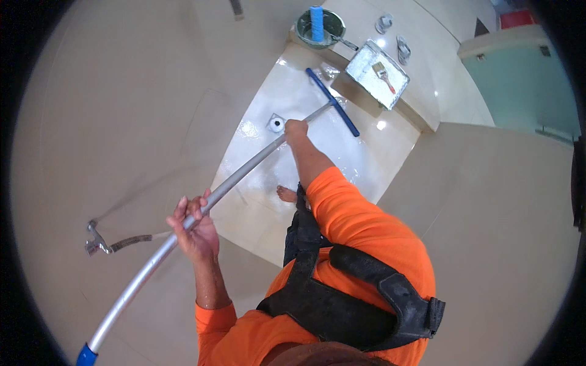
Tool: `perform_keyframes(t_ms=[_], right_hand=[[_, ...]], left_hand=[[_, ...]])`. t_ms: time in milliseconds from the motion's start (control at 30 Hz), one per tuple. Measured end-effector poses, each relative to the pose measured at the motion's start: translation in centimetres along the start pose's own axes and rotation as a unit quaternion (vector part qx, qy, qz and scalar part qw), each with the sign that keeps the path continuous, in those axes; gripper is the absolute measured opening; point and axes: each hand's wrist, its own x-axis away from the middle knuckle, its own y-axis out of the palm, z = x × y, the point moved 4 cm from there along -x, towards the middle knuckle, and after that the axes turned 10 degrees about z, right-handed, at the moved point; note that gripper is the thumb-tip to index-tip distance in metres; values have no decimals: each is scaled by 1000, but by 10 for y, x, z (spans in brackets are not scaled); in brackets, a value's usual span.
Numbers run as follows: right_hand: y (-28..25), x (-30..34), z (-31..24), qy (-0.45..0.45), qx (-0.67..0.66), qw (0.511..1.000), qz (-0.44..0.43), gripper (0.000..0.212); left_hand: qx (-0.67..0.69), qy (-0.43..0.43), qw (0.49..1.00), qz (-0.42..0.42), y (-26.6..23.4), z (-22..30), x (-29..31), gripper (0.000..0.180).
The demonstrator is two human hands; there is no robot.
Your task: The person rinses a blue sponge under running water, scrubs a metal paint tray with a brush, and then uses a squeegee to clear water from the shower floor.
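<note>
A long-handled floor squeegee (244, 169) runs diagonally from the lower left to the upper middle. Its blue blade (322, 86) rests on the wet, shiny floor (256, 131). Low on the silver pole, close to the blade end, my right hand (296, 129) is closed around it. Farther back, my left hand (194, 229) supports the pole with the palm turned up and its fingers partly curled about it. A blue grip end shows at the lower left. Beside my right hand lies a round floor drain (276, 124) in a square plate.
A raised ledge (421, 119) holds a dark green bucket (302, 29) with a blue paint roller (317, 24), and a white paint tray (360, 64) with a brush (383, 74). Slippers (403, 50) lie behind. A tap with hose (101, 244) juts from the left wall. My bare foot (286, 194) stands on the floor.
</note>
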Motion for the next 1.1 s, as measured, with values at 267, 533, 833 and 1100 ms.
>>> perform_keyframes(t_ms=[267, 533, 833, 1100], right_hand=[[80, 35, -1, 259, -474, 823, 176, 46], [28, 0, 37, 243, -472, 825, 195, 70], [55, -8, 11, 165, -506, 816, 225, 69], [102, -20, -25, 163, -530, 800, 229, 73]], left_hand=[[-7, 54, 999, 5, -74, 37, 88, 40], [55, -46, 997, 23, -114, -42, 52, 30], [104, -46, 990, 80, -165, -93, 41, 37], [127, -27, 990, 64, -204, -82, 18, 33]])
